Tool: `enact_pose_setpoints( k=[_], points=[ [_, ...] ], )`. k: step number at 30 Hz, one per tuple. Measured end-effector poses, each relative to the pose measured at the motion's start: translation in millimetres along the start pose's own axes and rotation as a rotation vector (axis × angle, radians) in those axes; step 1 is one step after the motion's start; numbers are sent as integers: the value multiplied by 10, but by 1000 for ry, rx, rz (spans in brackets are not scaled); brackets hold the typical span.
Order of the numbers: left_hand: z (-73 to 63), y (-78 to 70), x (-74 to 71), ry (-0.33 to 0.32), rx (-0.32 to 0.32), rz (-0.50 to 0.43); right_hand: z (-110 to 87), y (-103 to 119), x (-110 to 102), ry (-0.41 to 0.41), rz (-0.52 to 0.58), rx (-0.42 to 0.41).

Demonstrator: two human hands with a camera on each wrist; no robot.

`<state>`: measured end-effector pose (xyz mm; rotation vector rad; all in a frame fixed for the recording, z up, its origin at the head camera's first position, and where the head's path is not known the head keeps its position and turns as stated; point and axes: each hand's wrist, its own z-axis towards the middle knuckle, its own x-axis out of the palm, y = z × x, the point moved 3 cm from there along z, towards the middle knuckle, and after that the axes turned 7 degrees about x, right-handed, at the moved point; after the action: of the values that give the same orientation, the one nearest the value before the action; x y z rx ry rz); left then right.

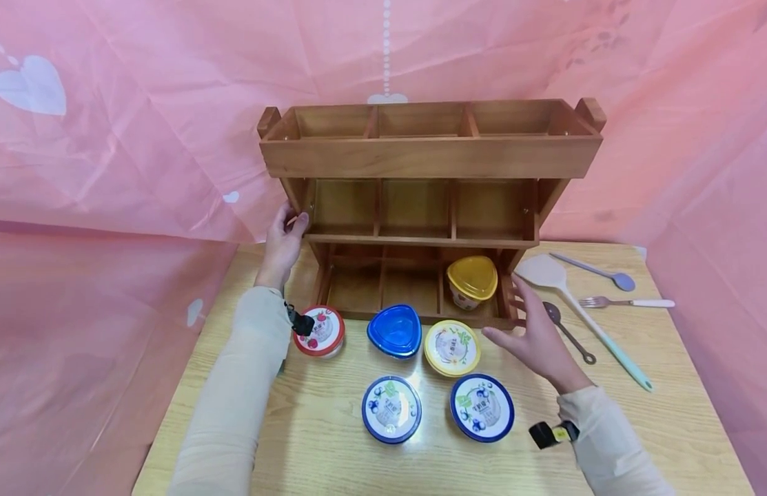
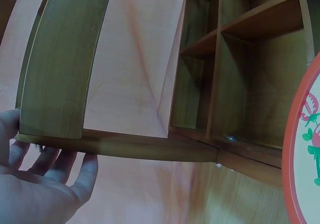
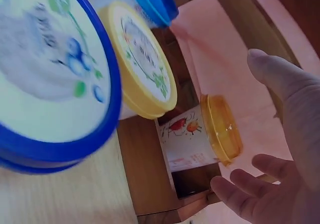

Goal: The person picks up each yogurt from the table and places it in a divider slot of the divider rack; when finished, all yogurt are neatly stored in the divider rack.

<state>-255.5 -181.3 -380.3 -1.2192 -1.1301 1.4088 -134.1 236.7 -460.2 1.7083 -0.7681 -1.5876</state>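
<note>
A three-tier wooden rack (image 1: 429, 160) with divided compartments stands at the back of the table. At its left side my left hand (image 1: 284, 241) grips the end of the middle tier; in the left wrist view, the thumb lies on one side of the wood and the fingers (image 2: 85, 181) curl under it. My right hand (image 1: 535, 337) is beside the bottom tier's right end, thumb spread from relaxed fingers, holding nothing. Near it, a tub with a clear yellow lid (image 1: 473, 277) sits in the bottom right compartment, its fruit-printed side showing in the right wrist view.
Before the rack stand a red-lidded tub (image 1: 321, 332), a blue-lidded tub (image 1: 395, 331), a yellow-rimmed tub (image 1: 453, 348) and two blueberry tubs (image 1: 392, 410). To the right lie a spatula (image 1: 584, 310), a purple spoon (image 1: 606, 273), a fork (image 1: 625, 302) and a dark slotted spoon (image 1: 569, 333).
</note>
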Motion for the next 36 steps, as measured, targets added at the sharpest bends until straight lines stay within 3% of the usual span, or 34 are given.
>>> enact_pose_setpoints(
  k=[14, 20, 24, 27, 31, 36],
  points=[
    [4, 4, -2, -7, -3, -6, -719, 23, 214, -20, -76, -123],
    [30, 37, -3, -15, 10, -31, -939, -47, 366, 3, -131, -99],
    [107, 185, -11, -29, 55, -41, -1057, -110, 456, 4, -146, -85],
    [87, 161, -8, -24, 57, -21, -1133, -134, 529, 4, -115, -68],
    [6, 14, 4, -9, 42, -13, -1209, -146, 615, 29, -62, -31],
    [-10, 5, 6, -9, 38, -3, -1269, -183, 683, 54, -76, 0]
  ],
)
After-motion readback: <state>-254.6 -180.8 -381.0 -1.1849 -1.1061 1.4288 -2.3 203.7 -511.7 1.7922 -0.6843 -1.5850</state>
